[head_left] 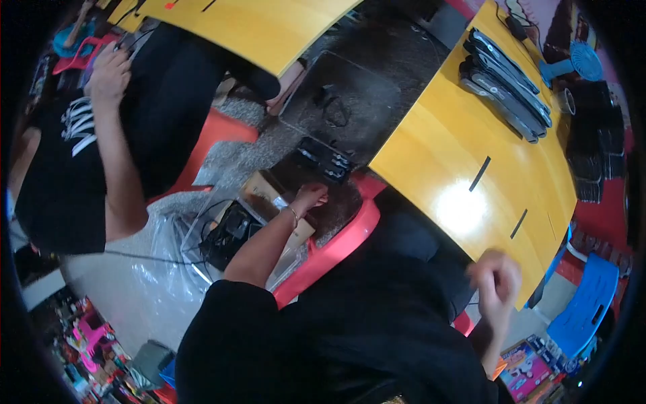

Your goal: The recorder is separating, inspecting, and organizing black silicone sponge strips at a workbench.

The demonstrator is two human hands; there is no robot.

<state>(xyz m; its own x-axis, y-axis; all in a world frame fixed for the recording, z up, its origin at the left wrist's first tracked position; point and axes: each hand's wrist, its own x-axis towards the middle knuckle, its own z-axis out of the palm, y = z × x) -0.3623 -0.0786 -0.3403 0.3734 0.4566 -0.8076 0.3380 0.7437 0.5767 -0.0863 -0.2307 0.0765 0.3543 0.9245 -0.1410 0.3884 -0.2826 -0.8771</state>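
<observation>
My left hand (310, 197) reaches out over an open cardboard box (258, 190), its fingers curled closed. Whatever it may hold is hidden. Just beyond it lies a black case-like part (325, 160) with several small shiny fittings. At the near edge of the yellow table (420, 145) is my right hand (496, 277), slightly blurred. Its thumb and fingers curl together, and I cannot make out anything in them. Two thin black strips lie on the tabletop, the nearer strip (519, 223) closest to my right hand.
Long black parts (508, 87) are stacked on the table's far side, near a small blue fan (585, 62). A red plastic chair (360, 229) stands beside my left arm. To the left, a person in black (74, 175) sits at another yellow table (262, 30). Clear plastic (165, 269) covers some floor.
</observation>
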